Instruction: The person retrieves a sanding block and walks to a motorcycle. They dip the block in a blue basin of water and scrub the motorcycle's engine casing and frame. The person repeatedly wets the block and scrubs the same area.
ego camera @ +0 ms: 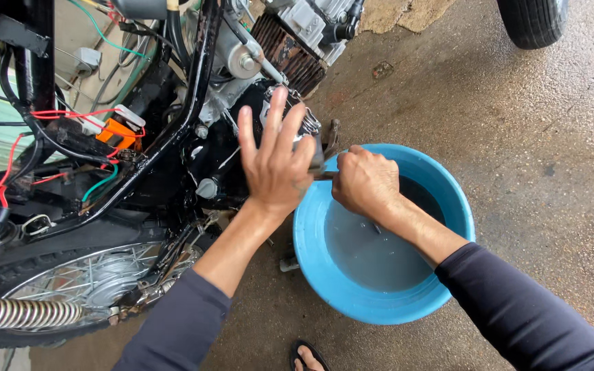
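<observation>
left hand (pixel 275 159) is flat on the black engine case (pixel 232 154) of a stripped motorcycle, fingers (pixel 278 113) spread apart and pointing up, palm pressed against the case, gripping nothing. right hand (pixel 364 182) is closed in a fist, fingers together and clamped on a dark metal tool (pixel 323 165); only a short bit of the tool shows between the two hands, its tip at the right edge of the engine case, kind of tool cannot tell. both arms in dark long sleeves.

right hand hangs over the left rim of a blue plastic basin (pixel 311 254) that sits on the wet concrete floor (pixel 551 137) just beside the engine. basin holds cloudy water (pixel 369 254), something small submerged in it, too blurred to name.

black frame tube (pixel 197 89) runs diagonally down past the engine. finned cylinder (pixel 290 51) above the left hand, rusty brown fins. red, green and black wires (pixel 49 148) loose on the left, with an orange connector block (pixel 118 132) near them. spoked rear wheel (pixel 97 282) at lower left, chrome ribbed exhaust (pixel 22 312) below it. another tyre (pixel 532 20) at top right, well apart. a sandalled foot (pixel 309 357) at the bottom edge.
</observation>
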